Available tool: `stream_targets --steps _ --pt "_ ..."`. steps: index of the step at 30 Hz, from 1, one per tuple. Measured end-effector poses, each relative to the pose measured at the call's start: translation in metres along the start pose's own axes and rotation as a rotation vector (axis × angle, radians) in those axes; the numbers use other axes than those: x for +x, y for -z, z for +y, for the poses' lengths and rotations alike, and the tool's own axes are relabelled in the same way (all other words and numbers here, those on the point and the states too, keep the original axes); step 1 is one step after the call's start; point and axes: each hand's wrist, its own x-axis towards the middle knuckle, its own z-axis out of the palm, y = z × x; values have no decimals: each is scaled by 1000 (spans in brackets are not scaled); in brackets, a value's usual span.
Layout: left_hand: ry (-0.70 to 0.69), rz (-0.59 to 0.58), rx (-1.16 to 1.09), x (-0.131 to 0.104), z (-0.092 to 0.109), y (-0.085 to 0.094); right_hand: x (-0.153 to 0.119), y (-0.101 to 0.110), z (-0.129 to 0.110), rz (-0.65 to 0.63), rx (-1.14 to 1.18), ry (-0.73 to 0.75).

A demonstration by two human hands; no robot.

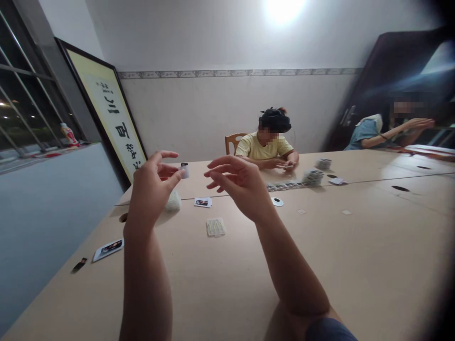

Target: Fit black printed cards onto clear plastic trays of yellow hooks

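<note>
Raised above the table, my left hand [151, 189] pinches a small white label-like piece [184, 172] with a dark mark at its top, between thumb and fingertips. My right hand [240, 182] hovers just right of it, fingers loosely bent and apart, with nothing visible in them. Below the hands lies a flat, pale, clear-looking case [215, 227]. A few printed cards [203, 202] rest farther back. Partly hidden behind my left wrist is a pale stack [173, 202].
On the left lie a picture card [108, 249] and a small dark piece [79, 265]. Several stacks [313, 177] and a row of cards [286, 186] stand near a seated person in a yellow shirt [265, 147]. Another person [369, 130] sits at the right.
</note>
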Motion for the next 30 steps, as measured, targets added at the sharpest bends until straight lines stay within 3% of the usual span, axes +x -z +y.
stream_targets --steps 8,21,30 --pt "-122 -77 135 -4 13 -16 22 -2 27 16 137 -147" --pt "-229 -152 232 -5 15 -29 28 -7 39 67 507 -258" --pt "-332 -183 241 -7 13 -34 26 -8 41 109 472 -254"
